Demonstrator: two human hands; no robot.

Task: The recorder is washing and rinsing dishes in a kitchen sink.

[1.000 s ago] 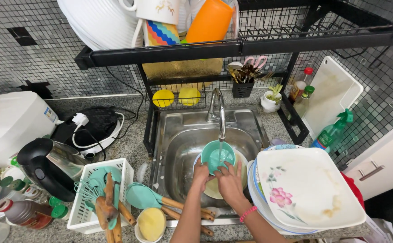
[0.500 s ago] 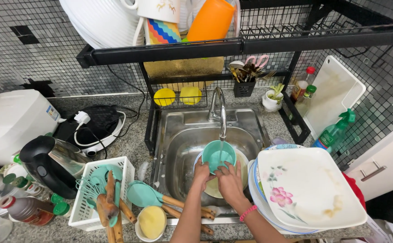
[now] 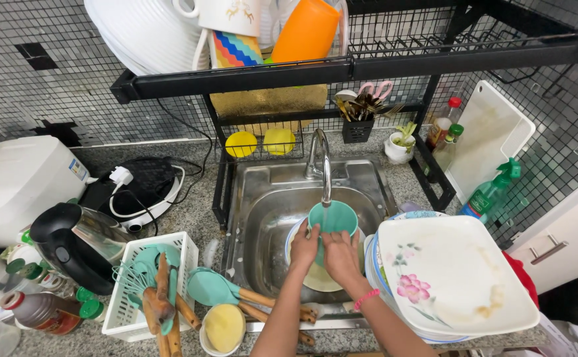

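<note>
Over the steel sink point(image 3: 262, 198), both my hands hold a teal cup point(image 3: 333, 217) under the tap point(image 3: 322, 158), with a thin stream of water falling into it. My left hand point(image 3: 304, 247) grips the cup's left side. My right hand point(image 3: 340, 256) grips its lower right side; a pink band sits on that wrist. Below the cup lie plates point(image 3: 315, 277) stacked in the sink basin.
A square floral plate point(image 3: 451, 277) tops a stack on the right counter. Teal spatulas point(image 3: 213, 288) and a small bowl point(image 3: 223, 328) lie at the sink's front left, beside a white utensil basket point(image 3: 133, 304). A kettle point(image 3: 71, 244) and a green spray bottle point(image 3: 491, 192) stand nearby.
</note>
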